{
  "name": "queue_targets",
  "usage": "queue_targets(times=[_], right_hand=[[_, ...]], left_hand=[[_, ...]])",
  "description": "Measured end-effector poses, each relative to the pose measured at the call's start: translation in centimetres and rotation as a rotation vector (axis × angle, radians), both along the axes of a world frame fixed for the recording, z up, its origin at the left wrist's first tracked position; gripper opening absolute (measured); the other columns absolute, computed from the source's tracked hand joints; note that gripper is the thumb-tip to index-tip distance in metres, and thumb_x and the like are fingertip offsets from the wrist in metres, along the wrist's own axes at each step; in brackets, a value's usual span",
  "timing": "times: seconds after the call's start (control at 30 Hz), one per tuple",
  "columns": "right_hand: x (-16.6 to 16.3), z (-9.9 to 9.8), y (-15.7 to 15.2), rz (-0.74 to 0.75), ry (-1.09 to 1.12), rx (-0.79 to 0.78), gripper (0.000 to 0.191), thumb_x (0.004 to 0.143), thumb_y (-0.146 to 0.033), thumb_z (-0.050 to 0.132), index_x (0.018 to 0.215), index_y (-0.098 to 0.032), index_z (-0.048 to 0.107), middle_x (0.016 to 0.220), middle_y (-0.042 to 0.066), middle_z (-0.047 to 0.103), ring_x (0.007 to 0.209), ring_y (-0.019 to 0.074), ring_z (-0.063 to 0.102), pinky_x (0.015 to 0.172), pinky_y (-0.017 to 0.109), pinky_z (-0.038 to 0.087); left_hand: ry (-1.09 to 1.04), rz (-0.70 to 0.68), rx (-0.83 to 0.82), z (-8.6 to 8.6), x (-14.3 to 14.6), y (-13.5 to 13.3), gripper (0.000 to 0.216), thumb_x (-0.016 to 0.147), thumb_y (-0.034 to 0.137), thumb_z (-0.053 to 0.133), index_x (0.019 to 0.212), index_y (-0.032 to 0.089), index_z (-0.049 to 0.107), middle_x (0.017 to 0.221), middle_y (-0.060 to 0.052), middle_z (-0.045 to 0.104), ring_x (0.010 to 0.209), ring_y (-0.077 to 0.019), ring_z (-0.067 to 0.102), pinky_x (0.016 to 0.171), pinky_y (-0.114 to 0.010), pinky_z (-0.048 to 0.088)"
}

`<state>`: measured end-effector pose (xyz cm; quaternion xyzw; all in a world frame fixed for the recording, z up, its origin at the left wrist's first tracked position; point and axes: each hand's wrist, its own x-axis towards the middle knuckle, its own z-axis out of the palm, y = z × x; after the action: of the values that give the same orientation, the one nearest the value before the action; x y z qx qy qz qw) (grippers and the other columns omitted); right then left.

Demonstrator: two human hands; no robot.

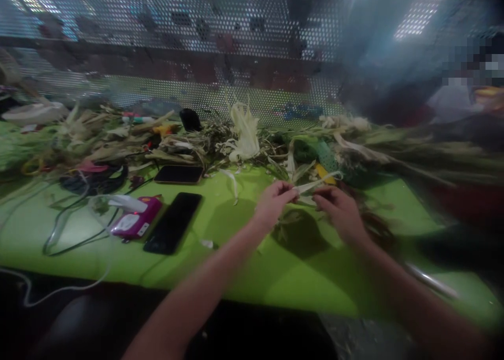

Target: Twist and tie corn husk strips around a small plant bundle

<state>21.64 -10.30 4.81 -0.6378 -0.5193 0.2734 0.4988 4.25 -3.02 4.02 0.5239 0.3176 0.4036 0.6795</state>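
Above the green table (240,265), my left hand (275,202) pinches a pale corn husk (315,184) between thumb and fingers. One narrow strip of it runs up to the right and ends in a curl. My right hand (338,210) is closed close by, its fingertips at a lower pale piece that spans the small gap between the hands. Its exact grip is hard to make out. Beyond my hands stands an upright bundle of pale husks (244,131), flared at the top. A thin husk scrap (233,184) lies to the left.
Left of my arms lie a black phone (173,223), another phone (179,174) and a purple tissue pack (137,218) with cables around it. Dried plant material (185,147) is heaped along the back, before a perforated metal screen (197,87). Another person (452,103) is at the far right.
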Motion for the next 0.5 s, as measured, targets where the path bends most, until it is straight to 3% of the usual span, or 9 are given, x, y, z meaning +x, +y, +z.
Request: queue_targets(times=[0.5], right_hand=[[-0.74, -0.31, -0.60, 0.025, -0.283, 0.114, 0.023, 0.085, -0.041, 0.063, 0.083, -0.019, 0.067, 0.077, 0.004, 0.067, 0.070, 0.0188, 0.062, 0.065, 0.031, 0.049]], left_hand=[[0.320, -0.111, 0.296, 0.14, 0.54, -0.83, 0.012, 0.083, 0.028, 0.060, 0.083, 0.016, 0.060, 0.077, -0.001, 0.062, 0.071, -0.0124, 0.053, 0.067, -0.027, 0.041]])
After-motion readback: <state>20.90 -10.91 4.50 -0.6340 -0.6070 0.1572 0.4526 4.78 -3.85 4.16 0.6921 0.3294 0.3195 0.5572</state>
